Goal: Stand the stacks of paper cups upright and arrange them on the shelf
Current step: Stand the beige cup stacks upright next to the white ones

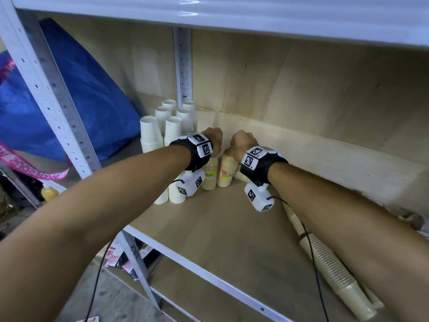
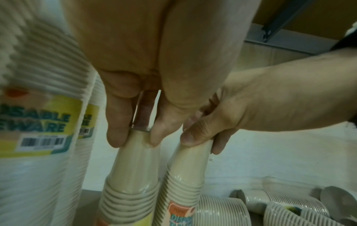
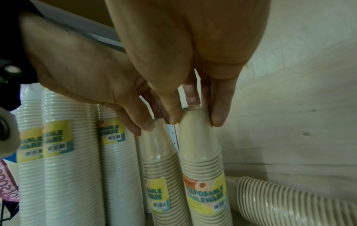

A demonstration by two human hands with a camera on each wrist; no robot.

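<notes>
Two plywood walls corner the wooden shelf.

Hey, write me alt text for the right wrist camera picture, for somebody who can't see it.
The right hand pinches the top of an upright beige cup stack while the left hand pinches the beige stack beside it. White cup stacks stand to their left; another beige stack lies on its side, lower right.
</notes>
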